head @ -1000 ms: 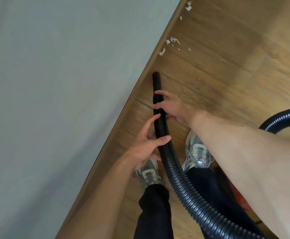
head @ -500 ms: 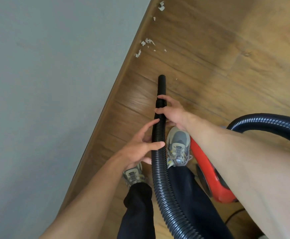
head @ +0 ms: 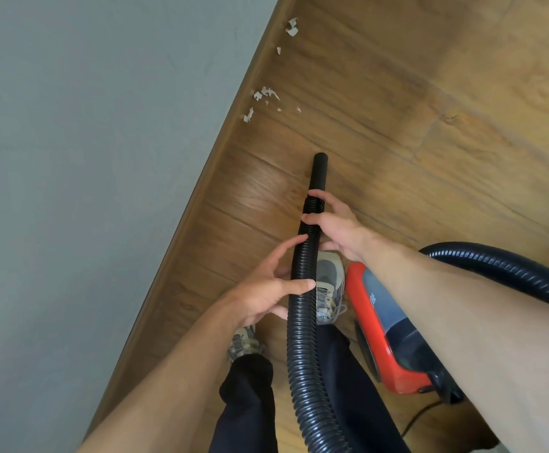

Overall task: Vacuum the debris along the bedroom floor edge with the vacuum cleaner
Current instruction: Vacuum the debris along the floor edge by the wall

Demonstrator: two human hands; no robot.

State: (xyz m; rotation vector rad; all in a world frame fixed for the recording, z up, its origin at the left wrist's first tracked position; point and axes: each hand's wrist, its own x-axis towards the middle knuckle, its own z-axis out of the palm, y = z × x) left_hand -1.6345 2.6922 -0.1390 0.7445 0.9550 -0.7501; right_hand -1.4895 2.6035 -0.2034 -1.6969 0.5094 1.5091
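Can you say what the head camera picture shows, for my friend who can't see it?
Seen from above, a person's left hand and right hand grip a black ribbed hose, its nozzle pointing along a wooden floor toward white scraps lying beside a grey wall. A red vacuum cleaner sits on the floor by the person's shoes.

A plain grey-blue wall (head: 87, 191) meets a wood-plank floor (head: 430, 125) along a brown skirting board (head: 201, 188).

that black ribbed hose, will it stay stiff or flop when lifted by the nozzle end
Probably floppy: the hose is corrugated and curves back to the red vacuum body. Likely why both the left hand and right hand hold it. The smooth nozzle looks rigid.
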